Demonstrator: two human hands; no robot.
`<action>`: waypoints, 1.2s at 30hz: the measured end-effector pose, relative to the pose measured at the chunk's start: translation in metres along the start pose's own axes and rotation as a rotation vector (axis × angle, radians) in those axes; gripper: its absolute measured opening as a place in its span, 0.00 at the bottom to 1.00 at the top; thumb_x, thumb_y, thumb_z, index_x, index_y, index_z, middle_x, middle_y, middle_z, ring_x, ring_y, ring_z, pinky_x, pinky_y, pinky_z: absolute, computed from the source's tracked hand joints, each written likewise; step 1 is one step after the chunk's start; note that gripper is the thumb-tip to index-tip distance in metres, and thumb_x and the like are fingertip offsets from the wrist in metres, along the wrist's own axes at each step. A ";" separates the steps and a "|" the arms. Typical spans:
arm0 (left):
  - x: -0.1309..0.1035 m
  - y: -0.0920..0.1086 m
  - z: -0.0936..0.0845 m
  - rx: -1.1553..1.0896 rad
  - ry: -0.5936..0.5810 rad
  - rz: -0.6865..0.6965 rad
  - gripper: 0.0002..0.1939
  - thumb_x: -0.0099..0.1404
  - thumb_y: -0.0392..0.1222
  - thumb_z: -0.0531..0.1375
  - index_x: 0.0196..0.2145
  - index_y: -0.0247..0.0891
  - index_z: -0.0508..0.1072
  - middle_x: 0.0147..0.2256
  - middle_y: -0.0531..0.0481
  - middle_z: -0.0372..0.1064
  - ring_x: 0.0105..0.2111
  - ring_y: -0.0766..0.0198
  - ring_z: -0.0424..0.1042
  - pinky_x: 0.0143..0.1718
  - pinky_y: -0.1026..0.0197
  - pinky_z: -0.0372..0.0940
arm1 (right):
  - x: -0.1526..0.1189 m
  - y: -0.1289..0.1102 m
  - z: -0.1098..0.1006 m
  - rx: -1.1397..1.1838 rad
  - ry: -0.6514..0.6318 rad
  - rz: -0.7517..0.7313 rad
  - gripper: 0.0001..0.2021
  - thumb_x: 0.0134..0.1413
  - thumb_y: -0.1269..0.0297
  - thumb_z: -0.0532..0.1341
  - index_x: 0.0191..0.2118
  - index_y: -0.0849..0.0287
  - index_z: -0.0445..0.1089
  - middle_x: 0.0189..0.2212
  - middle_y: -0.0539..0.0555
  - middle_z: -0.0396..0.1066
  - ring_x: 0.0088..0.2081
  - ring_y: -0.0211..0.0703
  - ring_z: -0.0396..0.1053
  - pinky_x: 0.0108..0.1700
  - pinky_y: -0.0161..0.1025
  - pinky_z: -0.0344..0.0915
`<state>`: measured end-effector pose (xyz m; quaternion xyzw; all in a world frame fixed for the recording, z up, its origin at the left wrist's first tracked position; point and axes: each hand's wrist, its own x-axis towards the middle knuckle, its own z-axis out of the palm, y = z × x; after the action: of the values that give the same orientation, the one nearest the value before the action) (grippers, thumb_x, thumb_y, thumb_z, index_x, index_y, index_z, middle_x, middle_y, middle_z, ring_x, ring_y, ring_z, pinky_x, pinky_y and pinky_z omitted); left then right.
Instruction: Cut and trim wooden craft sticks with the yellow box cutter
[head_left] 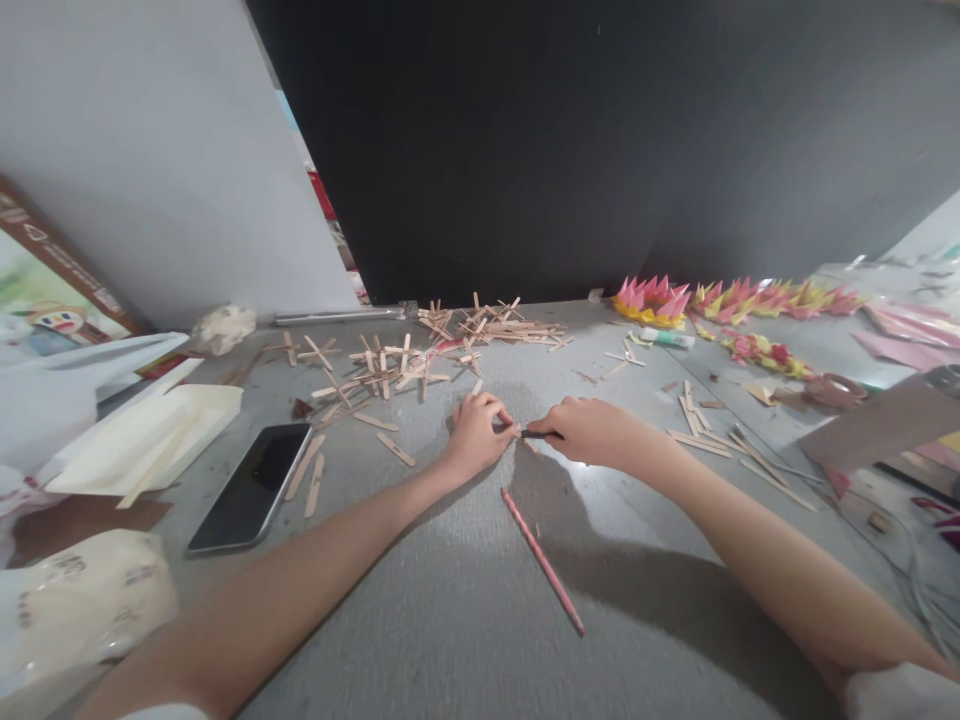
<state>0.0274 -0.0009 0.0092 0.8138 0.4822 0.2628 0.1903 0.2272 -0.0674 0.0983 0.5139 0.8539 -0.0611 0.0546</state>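
My left hand (480, 435) is closed in a pinch at the middle of the grey table. A pale end of a wooden craft stick (478, 386) shows just above its knuckles; the fingers hide the rest. My right hand (592, 432) is wrapped around a slim dark tool (537, 435), perhaps a craft knife. The tool points left and its tip meets my left fingertips. Nearer to me, a pink pencil (542, 560) lies slantwise on the tabletop.
Several notched craft sticks (382, 370) are heaped behind my hands. A phone (251, 488) and a white tray (202, 400) lie left. Pink-and-yellow paper pieces (651, 302), a glue stick (667, 338), tape (834, 391) and cables (911, 560) are right. A dark panel (562, 150) stands behind.
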 end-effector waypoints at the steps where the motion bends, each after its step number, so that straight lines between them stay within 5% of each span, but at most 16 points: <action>1: 0.000 0.000 0.000 0.002 -0.001 -0.001 0.06 0.63 0.40 0.71 0.31 0.40 0.78 0.45 0.46 0.76 0.54 0.46 0.70 0.57 0.44 0.60 | 0.000 -0.002 0.001 -0.020 0.008 0.006 0.22 0.69 0.70 0.53 0.57 0.47 0.80 0.40 0.58 0.82 0.39 0.47 0.77 0.35 0.39 0.58; 22: 0.004 -0.004 0.002 -0.064 0.002 -0.007 0.08 0.61 0.40 0.72 0.25 0.39 0.79 0.44 0.46 0.77 0.54 0.44 0.71 0.60 0.41 0.58 | -0.001 -0.014 0.009 -0.204 0.067 0.009 0.17 0.68 0.74 0.57 0.53 0.54 0.80 0.39 0.60 0.81 0.39 0.50 0.80 0.35 0.38 0.63; 26: 0.009 -0.019 0.008 -0.279 0.152 0.003 0.05 0.68 0.40 0.63 0.36 0.40 0.80 0.43 0.45 0.76 0.48 0.51 0.74 0.57 0.47 0.63 | 0.002 -0.005 0.007 -0.103 0.101 -0.005 0.20 0.69 0.72 0.56 0.56 0.47 0.80 0.39 0.57 0.83 0.38 0.47 0.80 0.36 0.37 0.64; 28: 0.013 -0.030 0.013 -0.437 0.374 -0.094 0.10 0.71 0.38 0.57 0.47 0.40 0.76 0.49 0.43 0.73 0.47 0.55 0.73 0.53 0.51 0.67 | 0.007 0.000 0.008 -0.056 0.167 0.026 0.22 0.70 0.72 0.55 0.60 0.46 0.78 0.38 0.57 0.83 0.37 0.47 0.80 0.36 0.37 0.66; 31: 0.019 -0.044 0.019 -0.564 0.578 -0.254 0.11 0.69 0.34 0.55 0.47 0.43 0.71 0.48 0.45 0.71 0.50 0.56 0.72 0.56 0.52 0.66 | 0.020 0.006 0.019 0.125 0.344 0.081 0.23 0.72 0.69 0.54 0.65 0.44 0.74 0.42 0.55 0.84 0.38 0.47 0.81 0.39 0.37 0.69; 36: 0.018 -0.041 0.019 -0.696 0.456 -0.219 0.16 0.70 0.37 0.56 0.55 0.41 0.67 0.51 0.43 0.74 0.51 0.56 0.75 0.58 0.50 0.66 | 0.044 0.008 0.063 0.548 0.733 0.032 0.21 0.74 0.62 0.56 0.66 0.52 0.73 0.53 0.56 0.82 0.47 0.47 0.82 0.51 0.38 0.73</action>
<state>0.0180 0.0324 -0.0245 0.5661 0.4781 0.5611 0.3689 0.2157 -0.0351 0.0284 0.5103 0.7610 -0.0982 -0.3883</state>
